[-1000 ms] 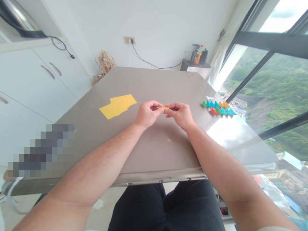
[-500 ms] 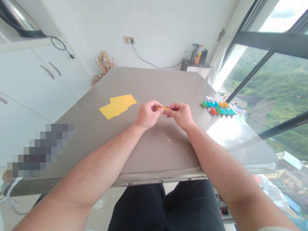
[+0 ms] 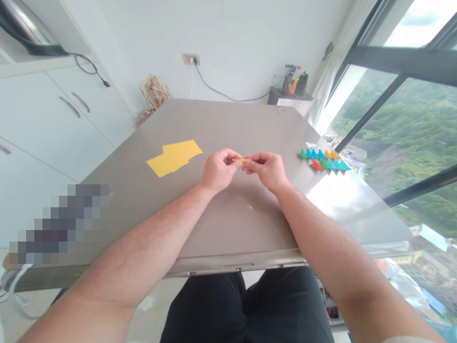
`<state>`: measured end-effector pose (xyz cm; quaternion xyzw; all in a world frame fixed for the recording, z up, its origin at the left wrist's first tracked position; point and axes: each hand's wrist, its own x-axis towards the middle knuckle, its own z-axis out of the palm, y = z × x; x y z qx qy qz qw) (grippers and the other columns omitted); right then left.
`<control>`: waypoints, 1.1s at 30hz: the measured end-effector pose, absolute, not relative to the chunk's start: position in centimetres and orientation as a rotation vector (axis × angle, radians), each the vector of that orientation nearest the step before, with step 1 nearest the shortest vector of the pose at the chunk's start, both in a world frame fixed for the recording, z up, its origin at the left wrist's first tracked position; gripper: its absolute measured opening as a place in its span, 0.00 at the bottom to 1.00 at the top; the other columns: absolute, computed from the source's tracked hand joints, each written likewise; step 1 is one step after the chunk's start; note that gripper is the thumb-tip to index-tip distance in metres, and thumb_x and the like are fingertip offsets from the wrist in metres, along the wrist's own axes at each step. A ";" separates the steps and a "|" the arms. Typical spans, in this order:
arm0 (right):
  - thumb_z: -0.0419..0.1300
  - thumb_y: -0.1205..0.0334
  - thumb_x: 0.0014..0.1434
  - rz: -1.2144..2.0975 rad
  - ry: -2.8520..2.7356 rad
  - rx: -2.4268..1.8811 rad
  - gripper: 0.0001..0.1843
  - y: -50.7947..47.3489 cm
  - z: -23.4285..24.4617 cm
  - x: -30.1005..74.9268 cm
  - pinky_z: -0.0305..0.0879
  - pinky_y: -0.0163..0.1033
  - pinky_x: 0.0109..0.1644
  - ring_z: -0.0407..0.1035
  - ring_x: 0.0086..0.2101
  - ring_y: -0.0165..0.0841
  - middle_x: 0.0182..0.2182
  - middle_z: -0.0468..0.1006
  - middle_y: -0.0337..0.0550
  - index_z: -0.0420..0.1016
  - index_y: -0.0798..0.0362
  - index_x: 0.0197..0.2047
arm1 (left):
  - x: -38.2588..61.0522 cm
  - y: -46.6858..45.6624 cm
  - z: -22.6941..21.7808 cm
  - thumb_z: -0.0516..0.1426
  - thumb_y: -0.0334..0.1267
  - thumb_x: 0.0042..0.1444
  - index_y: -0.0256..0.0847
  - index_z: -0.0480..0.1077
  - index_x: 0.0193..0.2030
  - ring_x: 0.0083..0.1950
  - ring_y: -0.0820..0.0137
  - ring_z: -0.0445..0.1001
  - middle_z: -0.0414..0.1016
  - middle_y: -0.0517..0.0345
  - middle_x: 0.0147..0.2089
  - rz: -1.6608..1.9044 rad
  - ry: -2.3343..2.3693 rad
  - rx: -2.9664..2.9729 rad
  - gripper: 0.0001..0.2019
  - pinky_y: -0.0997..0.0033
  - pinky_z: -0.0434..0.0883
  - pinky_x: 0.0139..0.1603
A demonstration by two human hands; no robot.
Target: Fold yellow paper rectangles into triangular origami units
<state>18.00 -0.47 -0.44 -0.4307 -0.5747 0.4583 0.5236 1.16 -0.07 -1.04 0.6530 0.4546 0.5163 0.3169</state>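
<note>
My left hand (image 3: 218,169) and my right hand (image 3: 267,169) meet over the middle of the grey table (image 3: 228,219). Both pinch a small folded yellow paper piece (image 3: 241,160), of which only a thin edge shows between the fingertips. Flat yellow paper sheets (image 3: 174,157) lie overlapping to the left of my left hand. To the right of my right hand, two rows of small folded paper triangles (image 3: 324,159) in green, blue, orange and red rest near the table's right edge.
White cabinets (image 3: 53,124) stand at the left. A wall socket with a black cable (image 3: 192,59) is behind the table, dried grass (image 3: 154,95) at its far corner. A small stand with bottles (image 3: 291,90) sits at the back right. A large window (image 3: 410,119) fills the right side.
</note>
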 end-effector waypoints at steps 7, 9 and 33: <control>0.76 0.47 0.45 1.089 -1.388 -1.051 0.20 -0.3 -0.6 18.1 0.76 0.41 0.38 0.76 0.29 0.33 0.27 0.83 0.44 0.82 0.54 0.33 | 1.2 -0.2 -0.9 0.65 0.41 0.52 0.40 0.76 0.34 0.34 0.68 0.76 0.81 0.56 0.32 1.352 1.202 1.724 0.08 0.67 0.70 0.37; 0.75 0.48 0.45 1.090 -1.391 -1.055 0.20 -0.3 -0.6 18.1 0.76 0.41 0.38 0.76 0.29 0.33 0.27 0.83 0.44 0.82 0.54 0.33 | 1.2 -0.3 -0.8 0.65 0.41 0.52 0.40 0.76 0.34 0.33 0.68 0.76 0.80 0.57 0.32 1.352 1.220 1.729 0.07 0.67 0.70 0.36; 0.72 0.60 0.47 1.095 -1.392 -1.062 0.07 -0.4 -0.7 18.2 0.75 0.39 0.35 0.76 0.27 0.32 0.25 0.82 0.42 0.81 0.54 0.29 | 1.4 -0.4 -0.9 0.64 0.40 0.51 0.41 0.75 0.33 0.33 0.69 0.76 0.80 0.58 0.31 1.327 1.267 1.754 0.06 0.68 0.70 0.36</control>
